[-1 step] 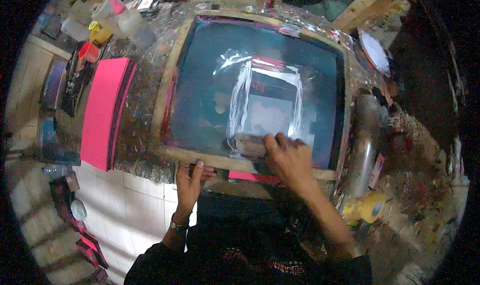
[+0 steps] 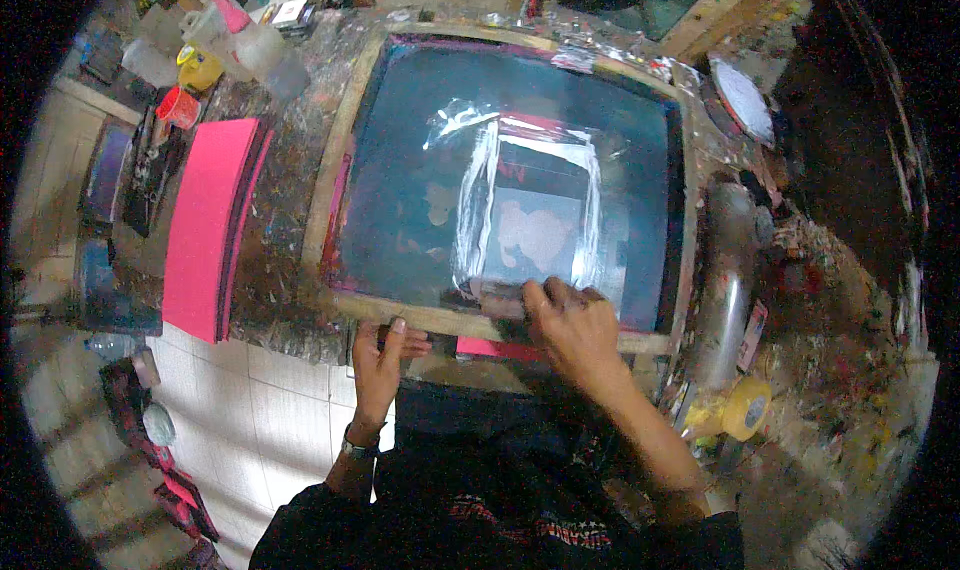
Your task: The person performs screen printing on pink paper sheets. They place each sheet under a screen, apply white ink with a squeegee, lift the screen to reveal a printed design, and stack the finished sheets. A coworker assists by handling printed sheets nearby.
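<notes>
A wooden-framed printing screen (image 2: 650, 345) with blue-green mesh lies before me. White ink (image 2: 472, 205) forms streaks around a pale rectangle (image 2: 535, 235), with more smeared to its upper left. My right hand (image 2: 575, 330) is closed on a squeegee (image 2: 495, 298) at the near end of the rectangle; its blade edge is hidden. My left hand (image 2: 383, 355) is at the near frame edge, thumb tip against the wood and fingers apart just below it. A strip of pink sheet (image 2: 505, 348) shows under the frame's near side.
Left of the screen lies a stack of pink sheets (image 2: 208, 230). Beyond it stand a red cup (image 2: 178, 107), a yellow container (image 2: 200, 68) and plastic bottles (image 2: 258, 48). To the right are a metal cylinder (image 2: 725, 290), a yellow tape roll (image 2: 742, 410) and a round white-topped tub (image 2: 742, 100).
A lighter, uneven patch now shows within the pale rectangle. My right hand and the squeegee have shifted slightly toward me. My left hand stays at the frame edge.
</notes>
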Available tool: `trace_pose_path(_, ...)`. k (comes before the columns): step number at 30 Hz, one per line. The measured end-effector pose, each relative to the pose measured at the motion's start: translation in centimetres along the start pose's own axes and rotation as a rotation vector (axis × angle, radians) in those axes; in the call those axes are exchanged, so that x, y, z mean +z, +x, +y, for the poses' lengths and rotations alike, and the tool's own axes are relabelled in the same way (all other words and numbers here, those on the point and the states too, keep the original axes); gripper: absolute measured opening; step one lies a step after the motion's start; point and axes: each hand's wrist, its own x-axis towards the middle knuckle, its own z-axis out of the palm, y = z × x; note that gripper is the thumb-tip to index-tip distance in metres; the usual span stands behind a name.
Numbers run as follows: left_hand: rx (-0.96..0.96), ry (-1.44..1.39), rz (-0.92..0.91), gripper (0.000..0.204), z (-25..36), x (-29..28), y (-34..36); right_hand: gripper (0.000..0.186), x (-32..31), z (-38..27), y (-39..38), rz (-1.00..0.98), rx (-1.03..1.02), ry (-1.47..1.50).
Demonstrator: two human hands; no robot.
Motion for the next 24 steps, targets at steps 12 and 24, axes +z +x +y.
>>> trace_pose_path(12, 0.545, -0.058, -0.007, 0.021, 5.9, 1.2, -1.4, 0.05, -6.6, -3.1, -1.4, 0.666, 0.158, -0.137)
trace_pose_path(24, 1.213, 0.958, -0.089, 0.063, 10.8, 12.8, 21.3, 0.081, -31.5, 4.2, 14.9, 0.421, 0.35, -0.059)
